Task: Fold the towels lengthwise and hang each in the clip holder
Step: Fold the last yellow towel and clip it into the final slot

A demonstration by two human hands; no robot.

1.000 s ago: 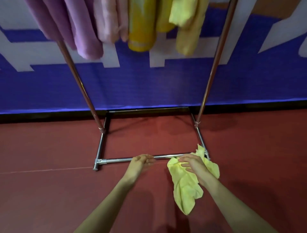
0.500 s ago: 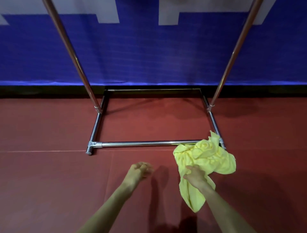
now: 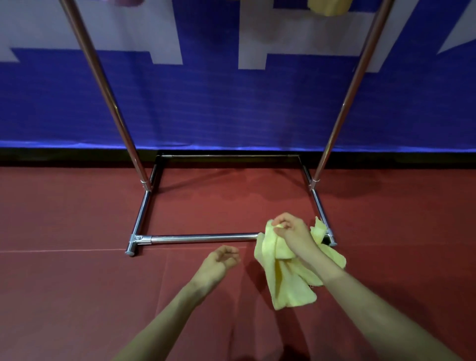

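A crumpled yellow towel point(image 3: 288, 280) hangs from my right hand point(image 3: 292, 235), which pinches its upper edge just above the front bar of the rack. The cloth drapes down in front of my right forearm. My left hand point(image 3: 219, 262) hovers to the left of the towel with fingers loosely curled and nothing in them. Along the top edge of the frame I see the bottom tip of a hung yellow towel point(image 3: 327, 7) and a sliver of a pink one point(image 3: 126, 2). The clip holder itself is out of frame.
A chrome rack base point(image 3: 203, 237) lies on the red floor point(image 3: 64, 296), with two slanted uprights point(image 3: 103, 85) rising out of frame. A blue and white banner point(image 3: 231, 110) stands right behind the rack.
My right hand has risen with the towel, gripping its top edge instead of its middle. My left hand has come off the front bar. The view tilted up slightly, showing hung towel tips again.
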